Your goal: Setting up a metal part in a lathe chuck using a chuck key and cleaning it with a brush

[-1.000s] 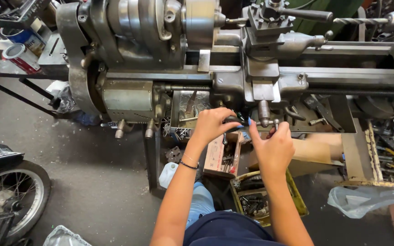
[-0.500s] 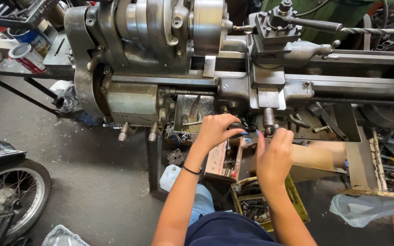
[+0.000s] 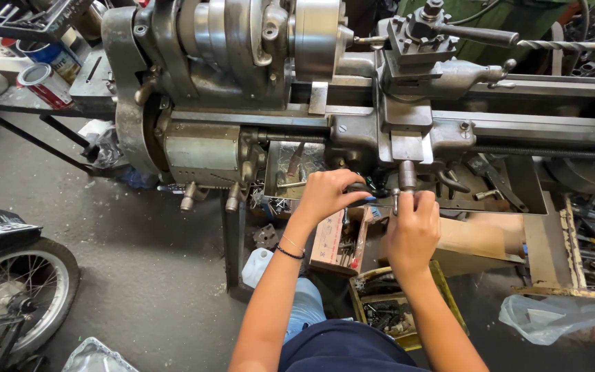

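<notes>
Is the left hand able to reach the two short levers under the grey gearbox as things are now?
Probably yes. The left hand rests on a dark handwheel, and the levers hang to its left with only open space between them.

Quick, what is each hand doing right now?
Left hand: closed around a dark handwheel on the lathe.
Right hand: closed on a small metal handle.

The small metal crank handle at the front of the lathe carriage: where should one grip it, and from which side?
Probably grip the crank handle on its short grip, from the front and below, as the right hand does. It sticks out toward the person, with the carriage behind. The left hand holds the dark handwheel beside it.
</notes>
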